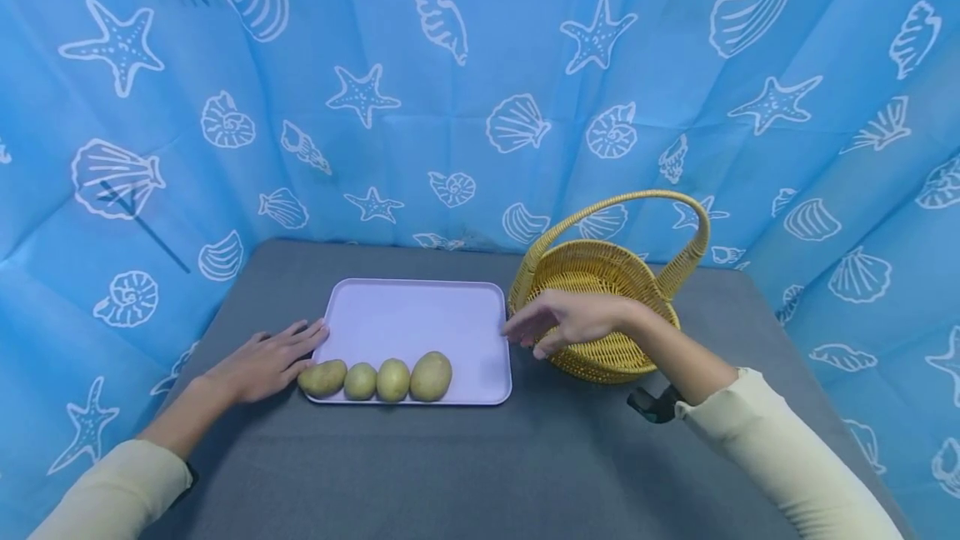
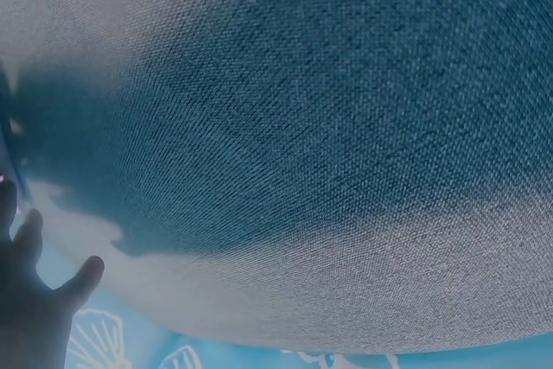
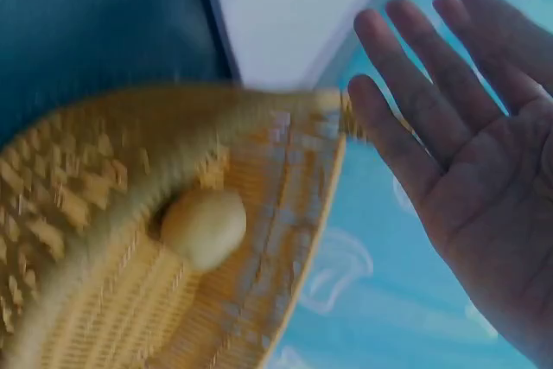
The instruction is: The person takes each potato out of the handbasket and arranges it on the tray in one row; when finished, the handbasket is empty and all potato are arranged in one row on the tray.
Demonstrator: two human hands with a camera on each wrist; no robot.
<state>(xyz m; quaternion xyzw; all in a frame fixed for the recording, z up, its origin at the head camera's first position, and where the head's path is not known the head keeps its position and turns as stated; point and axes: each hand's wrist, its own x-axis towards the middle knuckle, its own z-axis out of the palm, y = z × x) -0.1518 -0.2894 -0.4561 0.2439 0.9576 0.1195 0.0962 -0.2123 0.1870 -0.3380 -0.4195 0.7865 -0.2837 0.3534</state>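
Observation:
A pale lilac tray [image 1: 420, 319] lies on the table, with several potatoes [image 1: 431, 377] lined up along its near edge. My left hand [image 1: 262, 363] has its fingers spread over the tray's left edge, close to the leftmost potato [image 1: 322, 377]. Over the left side of a yellow woven basket [image 1: 592, 261] is my right hand [image 1: 573, 319], fingers extended and holding nothing. In the right wrist view a potato [image 3: 205, 229] sits inside the basket; the hand and arm hide it in the head view. The left wrist view shows mainly cloth and part of the left hand [image 2: 30, 291].
A grey cloth covers the table [image 1: 390, 473]. The basket's tall arched handle [image 1: 693, 244] rises above its rim. Behind and at the sides hangs a blue curtain [image 1: 465, 90] printed with white shells and starfish.

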